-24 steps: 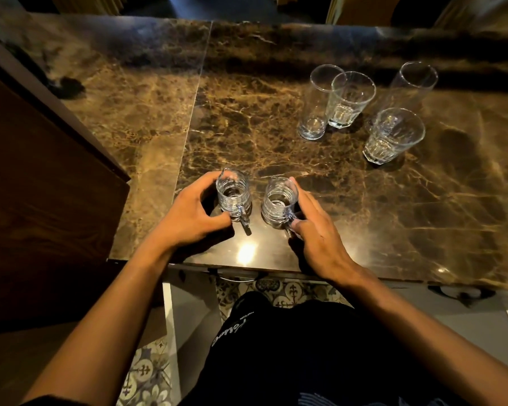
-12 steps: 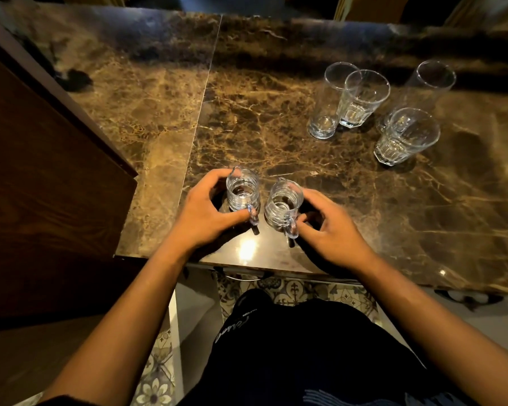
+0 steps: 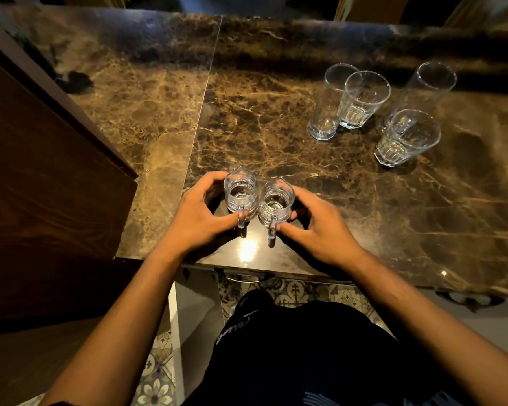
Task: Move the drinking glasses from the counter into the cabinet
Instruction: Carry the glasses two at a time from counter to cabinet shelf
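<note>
Two small clear glass mugs with handles stand side by side near the front edge of the brown marble counter. My left hand wraps the left mug, with the thumb by its handle. My right hand curls around the right mug, with the thumb touching its handle. Both mugs rest on the counter. Farther back on the right stand several empty glasses: a tall one, a faceted tumbler, another tall one and a second tumbler.
A dark wooden panel rises on the left, over the counter's left part. A seam divides the marble top. Patterned floor tiles and my dark trousers show below the front edge.
My right hand has shifted from gripping the right mug's side to curling around it with the thumb at the handle. The left hand keeps its hold. The mugs stay in place.
</note>
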The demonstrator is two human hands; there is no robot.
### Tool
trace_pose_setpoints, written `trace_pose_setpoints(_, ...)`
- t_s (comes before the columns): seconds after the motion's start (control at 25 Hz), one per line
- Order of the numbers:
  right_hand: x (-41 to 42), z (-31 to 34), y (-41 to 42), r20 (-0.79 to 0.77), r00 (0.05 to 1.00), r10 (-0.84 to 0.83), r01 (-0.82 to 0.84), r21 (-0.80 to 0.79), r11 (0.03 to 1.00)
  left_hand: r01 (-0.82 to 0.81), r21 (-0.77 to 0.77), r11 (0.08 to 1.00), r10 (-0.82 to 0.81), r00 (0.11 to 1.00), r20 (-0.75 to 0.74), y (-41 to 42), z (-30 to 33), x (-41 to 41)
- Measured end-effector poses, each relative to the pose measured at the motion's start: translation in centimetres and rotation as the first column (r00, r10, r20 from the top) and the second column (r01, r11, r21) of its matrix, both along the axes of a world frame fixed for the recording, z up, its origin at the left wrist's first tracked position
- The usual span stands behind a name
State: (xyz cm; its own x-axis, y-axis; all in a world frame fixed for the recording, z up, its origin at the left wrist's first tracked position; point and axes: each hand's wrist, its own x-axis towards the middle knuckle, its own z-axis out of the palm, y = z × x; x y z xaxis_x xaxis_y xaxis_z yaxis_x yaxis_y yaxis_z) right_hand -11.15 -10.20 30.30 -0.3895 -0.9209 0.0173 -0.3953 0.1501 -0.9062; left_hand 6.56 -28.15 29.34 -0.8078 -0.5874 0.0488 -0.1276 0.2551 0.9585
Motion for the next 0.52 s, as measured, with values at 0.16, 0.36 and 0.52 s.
trace_pose_setpoints(0.16,0.0,-0.1,-0.1,0.022,1.000,-0.002,0.002,-0.001,1.000,-0.012,0.001,1.000,0.012,1.000,0.004,0.2,0.4,0.4)
trace_pose_setpoints(0.36,-0.1,0.1,0.0,0.038,0.999,0.009,-0.009,-0.018,1.000,0.016,0.030,0.999,-0.017,1.000,0.022,0.4,0.8,0.8)
trace_pose_setpoints(0.52,-0.7,-0.4,0.4,0.057,0.998,0.011,-0.011,-0.004,1.000,-0.008,0.099,0.995,0.006,1.000,0.018,0.8,0.9,1.7)
